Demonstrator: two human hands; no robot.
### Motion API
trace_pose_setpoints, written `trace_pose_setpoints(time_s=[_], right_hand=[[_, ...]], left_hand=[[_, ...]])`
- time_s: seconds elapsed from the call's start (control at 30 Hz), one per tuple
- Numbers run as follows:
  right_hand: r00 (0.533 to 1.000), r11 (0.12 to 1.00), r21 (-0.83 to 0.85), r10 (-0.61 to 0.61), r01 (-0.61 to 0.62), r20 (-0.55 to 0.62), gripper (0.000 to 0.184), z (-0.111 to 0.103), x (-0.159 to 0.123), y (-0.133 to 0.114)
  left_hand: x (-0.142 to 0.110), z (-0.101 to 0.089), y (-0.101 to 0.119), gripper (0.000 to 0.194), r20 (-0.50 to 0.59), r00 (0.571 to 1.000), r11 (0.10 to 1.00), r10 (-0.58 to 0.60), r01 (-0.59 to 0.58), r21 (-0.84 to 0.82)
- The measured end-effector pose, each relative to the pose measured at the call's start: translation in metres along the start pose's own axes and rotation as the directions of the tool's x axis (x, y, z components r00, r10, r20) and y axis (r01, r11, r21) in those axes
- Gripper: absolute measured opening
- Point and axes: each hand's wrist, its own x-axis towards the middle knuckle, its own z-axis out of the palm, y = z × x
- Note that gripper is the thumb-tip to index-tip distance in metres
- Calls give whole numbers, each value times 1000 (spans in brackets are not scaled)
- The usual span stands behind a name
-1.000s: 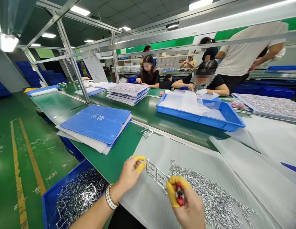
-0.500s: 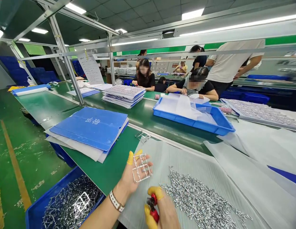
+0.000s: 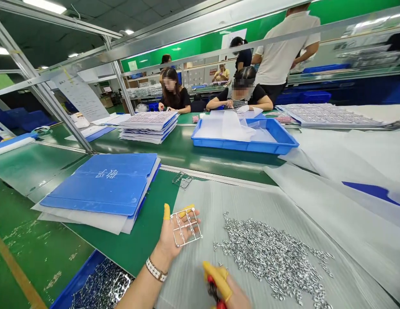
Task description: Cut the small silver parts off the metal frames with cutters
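Observation:
A shiny silver sprue frame (image 3: 187, 226), a lattice with small parts on its bars, lies across the palm of my left hand (image 3: 174, 234). That palm faces up, with yellow finger cots on the thumb and a finger. Lower right of it, my right hand (image 3: 227, 285) is wrapped round red-handled nippers (image 3: 213, 289), partly hidden and cut by the bottom edge; yellow cots cover its thumb and forefinger. A heap of small silver pieces (image 3: 270, 253) lies right of both hands on a pale sheet (image 3: 238, 201). Another sprue frame (image 3: 183, 180) rests beyond my left hand.
Blue folders with white sheets (image 3: 99, 184) are stacked at left. Below the table edge stands a blue bin (image 3: 74, 279) of metallic frames. A blue tray (image 3: 245, 145) and a stack of sheets (image 3: 148, 126) stand farther back. Several people work beyond, behind metal rails (image 3: 187, 56).
The view has shifted, showing less of the bin. The sprue frame lies at a slightly different angle on my left palm. My right hand with the nippers has moved lower, away from it.

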Motion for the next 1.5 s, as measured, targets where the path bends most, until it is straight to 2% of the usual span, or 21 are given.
trace_pose_setpoints(time_s=[0.07,0.17,0.3,0.57,0.73,0.87,1.2,1.33,1.5], right_hand=[[999,991,-131,-4,10,46,45,-25,29,-18],[987,894,-436,146,-103,68,23,-54,74,-33],[947,758,-635,293,-149,129,22,-62,105,-37],[915,724,-671,365,-163,171,31,-51,111,-42],[910,723,-672,372,-160,183,31,-52,113,-41],[895,729,-665,392,-162,213,32,-56,116,-43],[899,727,-674,372,-128,231,32,-59,120,-43],[902,719,-689,353,-91,249,31,-57,119,-41],[912,698,-711,345,-90,223,28,-60,118,-41]], left_hand=[[5,2,-8,64,-14,1000,999,-7,8,35],[8,6,-17,51,-15,1000,999,-19,20,45],[7,13,-20,45,-21,1000,999,3,-2,52],[5,13,-27,53,-80,995,989,54,-42,143],[6,12,-30,51,-79,994,986,74,-60,158],[10,7,-31,53,-66,992,969,112,-94,229],[17,-4,-38,56,-81,969,899,232,-182,398],[16,-1,-37,55,-87,968,902,235,-184,390],[13,8,-29,56,-119,976,948,183,-142,286]])
